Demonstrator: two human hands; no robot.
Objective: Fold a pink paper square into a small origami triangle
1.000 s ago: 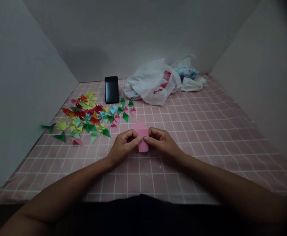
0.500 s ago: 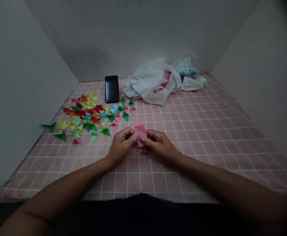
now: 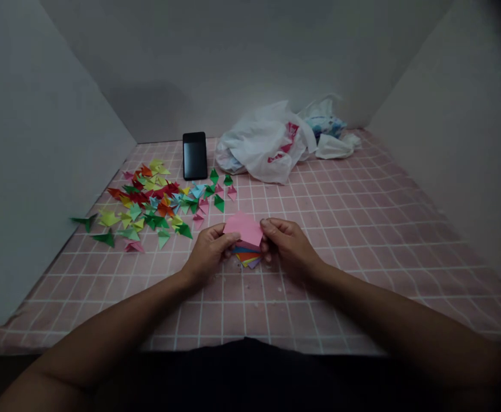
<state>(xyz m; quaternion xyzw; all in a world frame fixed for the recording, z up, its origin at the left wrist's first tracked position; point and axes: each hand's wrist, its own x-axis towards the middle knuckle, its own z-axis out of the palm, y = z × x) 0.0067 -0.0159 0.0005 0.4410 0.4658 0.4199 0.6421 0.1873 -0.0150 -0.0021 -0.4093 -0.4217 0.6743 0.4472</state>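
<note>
Pinching pink paper (image 3: 247, 229) by left edge in left hand (image 3: 210, 250), by right corner in right hand (image 3: 291, 247), with hands apart on either side. Just over fanned blue, orange, yellow and purple sheets (image 3: 248, 258), midway between side edges of checked tablecloth (image 3: 345, 229). Strewn with folded paper pieces (image 3: 147, 197) toward left edge; set with smartphone (image 3: 195, 158) and white plastic bag (image 3: 261, 146) near back edge.

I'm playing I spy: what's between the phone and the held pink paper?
In the head view, green and pink folded papers lie between the phone and the pink paper.
</note>
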